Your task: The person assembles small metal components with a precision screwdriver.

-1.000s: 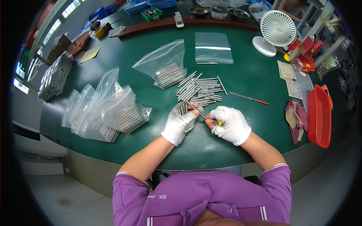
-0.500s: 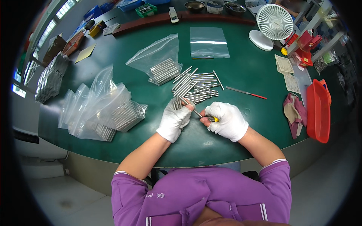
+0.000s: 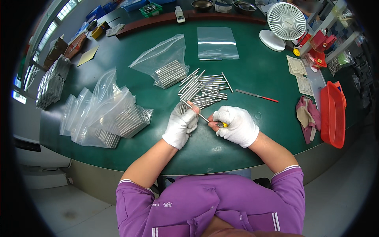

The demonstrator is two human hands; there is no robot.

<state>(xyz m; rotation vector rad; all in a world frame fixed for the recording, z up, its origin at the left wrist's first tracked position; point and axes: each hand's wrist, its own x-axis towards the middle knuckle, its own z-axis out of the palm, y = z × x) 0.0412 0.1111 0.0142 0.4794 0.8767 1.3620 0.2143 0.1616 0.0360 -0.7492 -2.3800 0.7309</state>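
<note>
My left hand [image 3: 178, 127], in a white glove with bare fingertips, is closed around several metal rods. One rod [image 3: 202, 116] sticks out from it toward my right hand. My right hand [image 3: 239, 126], gloved the same way, is closed on a small tool with a yellow part [image 3: 223, 124], mostly hidden by the palm. Its bare fingertips meet the near end of the rod. Just beyond my hands lies a loose pile of metal rods [image 3: 213, 83]. A clear bag of rods [image 3: 171, 73] lies behind the pile on its left.
More bags of rods [image 3: 130, 120] lie to the left on the green table [image 3: 252, 158]. A flat clear bag [image 3: 217, 41] lies at the back. To the right are a red-handled file [image 3: 258, 95], a cloth [image 3: 308, 118], a red basket [image 3: 332, 114] and a white fan [image 3: 286, 21].
The whole view has shifted very slightly. Both hands keep nearly the same pose, with the rod still between them.
</note>
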